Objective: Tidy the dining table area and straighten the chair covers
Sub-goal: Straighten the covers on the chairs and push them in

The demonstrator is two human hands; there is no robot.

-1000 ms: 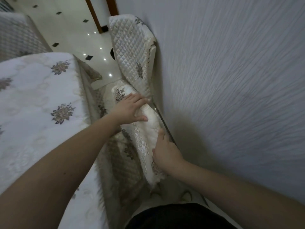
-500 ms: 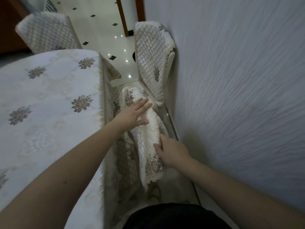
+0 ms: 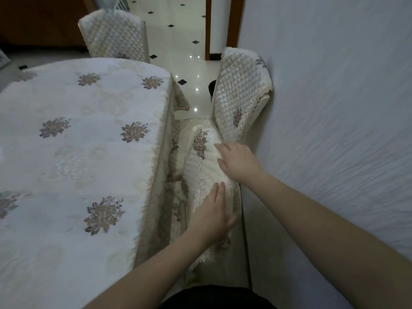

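The chair cover (image 3: pixel 207 166) lies over the top of a chair back in the narrow gap between the dining table (image 3: pixel 84 152) and the wall (image 3: pixel 334 108), just below a second covered chair (image 3: pixel 240 94) that leans against the wall. The right hand (image 3: pixel 239 162) rests on the cover's far, wall-side edge, its fingers bent over the rounded top and pressing the cloth. The left hand (image 3: pixel 214 212) lies flat on the near part of the same cover, fingers straight and together, thumb spread toward the wall, gripping nothing. The cover is cream padded fabric, stitched in ridges, with a scalloped lace border and an embroidered brown-grey flower near its far end. The tablecloth is the same cream cloth, scattered with matching flower motifs, its fringed edge hanging down beside the cover. A third chair (image 3: pixel 116 34) in diamond-quilted cream stands at the table's far edge. The floor (image 3: pixel 178 30) is glossy white tile with small black diamonds.
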